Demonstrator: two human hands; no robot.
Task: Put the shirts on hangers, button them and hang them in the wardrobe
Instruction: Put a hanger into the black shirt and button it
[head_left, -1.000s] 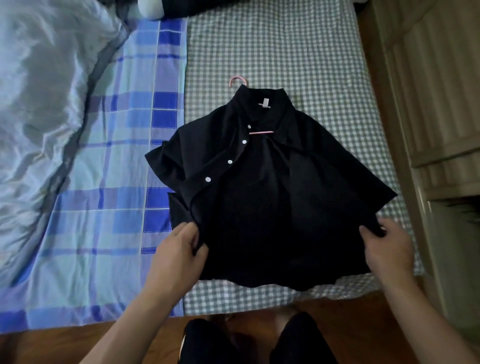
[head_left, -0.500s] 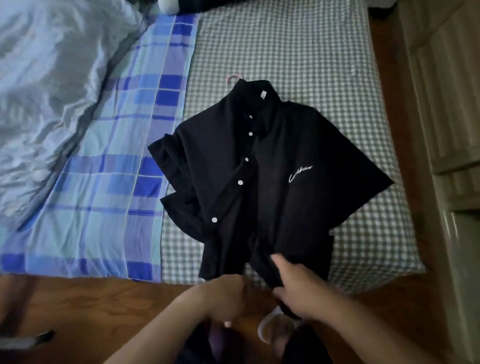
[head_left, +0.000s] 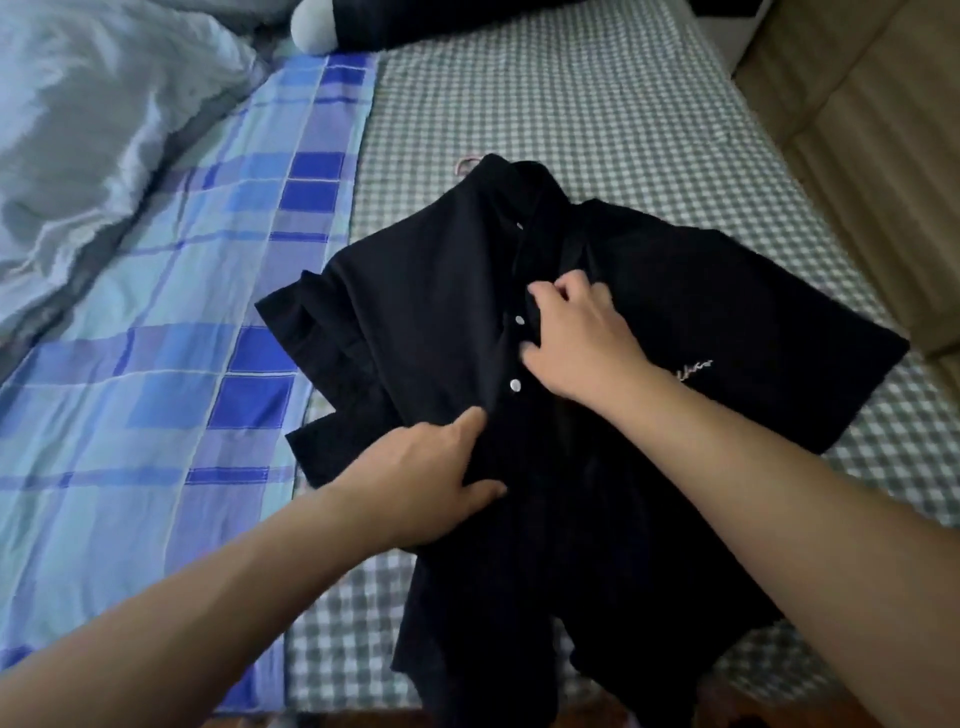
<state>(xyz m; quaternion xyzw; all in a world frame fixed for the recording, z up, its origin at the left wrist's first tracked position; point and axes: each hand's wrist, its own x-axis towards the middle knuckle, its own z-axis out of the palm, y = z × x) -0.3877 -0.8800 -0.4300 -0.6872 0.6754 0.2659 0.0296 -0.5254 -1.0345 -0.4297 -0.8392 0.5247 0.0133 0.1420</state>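
Observation:
A black short-sleeved shirt (head_left: 426, 312) with white buttons lies front-up on the checked sheet (head_left: 597, 119), both front panels folded over its middle. Only the pink hook of the hanger (head_left: 464, 164) shows, poking out beside the collar. My left hand (head_left: 431, 483) grips the left front edge below the lowest visible button, thumb and forefinger on the cloth. Higher up, my right hand (head_left: 576, 338) has its fingers curled on the right front edge, beside the row of buttons. White script on the chest peeks out past my right wrist.
A blue plaid sheet (head_left: 182, 364) and a crumpled grey-blue duvet (head_left: 93, 135) cover the bed's left side. A black-and-white plush (head_left: 332, 26) lies at the head. Beige wooden furniture (head_left: 883, 130) stands close along the right, with wooden floor at the bottom edge.
Both hands left the shirt's hem and moved up to the middle of the button strip. The front panels, open a second ago, now lie together. The view has come closer.

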